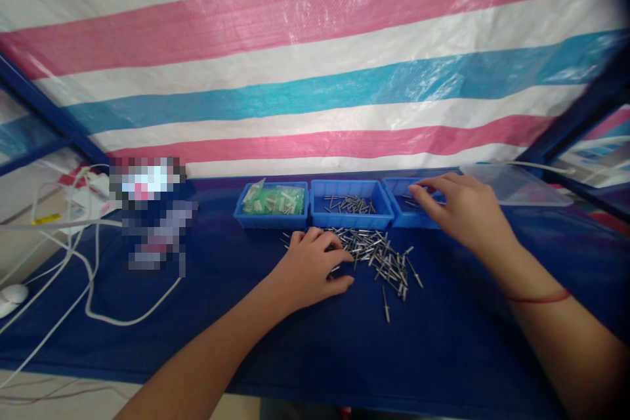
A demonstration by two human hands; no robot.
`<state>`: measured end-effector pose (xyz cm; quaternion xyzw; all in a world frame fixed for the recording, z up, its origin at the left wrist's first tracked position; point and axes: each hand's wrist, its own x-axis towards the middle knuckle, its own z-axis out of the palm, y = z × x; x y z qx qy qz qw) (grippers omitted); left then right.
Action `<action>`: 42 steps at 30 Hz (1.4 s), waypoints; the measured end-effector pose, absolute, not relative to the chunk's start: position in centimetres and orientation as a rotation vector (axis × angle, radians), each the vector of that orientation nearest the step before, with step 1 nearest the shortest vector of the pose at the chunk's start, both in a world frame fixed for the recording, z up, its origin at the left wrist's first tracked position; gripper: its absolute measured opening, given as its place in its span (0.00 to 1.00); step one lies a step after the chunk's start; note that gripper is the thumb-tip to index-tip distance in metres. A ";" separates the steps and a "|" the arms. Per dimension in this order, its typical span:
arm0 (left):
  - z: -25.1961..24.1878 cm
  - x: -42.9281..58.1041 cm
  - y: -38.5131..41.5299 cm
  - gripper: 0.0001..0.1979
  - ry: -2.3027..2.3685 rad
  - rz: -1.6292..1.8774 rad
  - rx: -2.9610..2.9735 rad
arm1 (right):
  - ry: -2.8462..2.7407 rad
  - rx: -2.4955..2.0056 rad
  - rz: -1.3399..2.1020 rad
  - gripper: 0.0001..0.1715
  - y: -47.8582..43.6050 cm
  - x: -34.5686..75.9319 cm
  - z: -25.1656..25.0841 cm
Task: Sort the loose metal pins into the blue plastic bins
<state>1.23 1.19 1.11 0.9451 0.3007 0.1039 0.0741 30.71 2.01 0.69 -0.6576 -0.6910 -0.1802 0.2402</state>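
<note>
A loose pile of silver blind rivets (377, 252) lies on the dark blue tabletop (305, 354). My left hand (315, 269) rests at the pile's left side, its fingers apart and curved over some rivets. Over the right blue bin (413, 218) hovers my right hand (460, 210), with thumb and fingers apart and nothing visible between them. That hand hides much of the bin, though a few rivets show inside. More rivets lie in the middle blue bin (352, 218). Small green-tinted plastic bags of metal parts (275, 200) fill the left blue bin (270, 222).
White cables (91, 275) run across the table's left side, near a power strip (93, 193) and a white mouse (12, 298). A blurred-out bright device (147, 180) stands behind them. Clear plastic sheeting (516, 185) lies at back right. Striped tarp (305, 79) closes the rear.
</note>
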 end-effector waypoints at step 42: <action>-0.1 2.5 1.7 0.08 0.980 0.971 1.939 | -1.919 -1.264 0.687 0.14 -1.6 20.6 0.4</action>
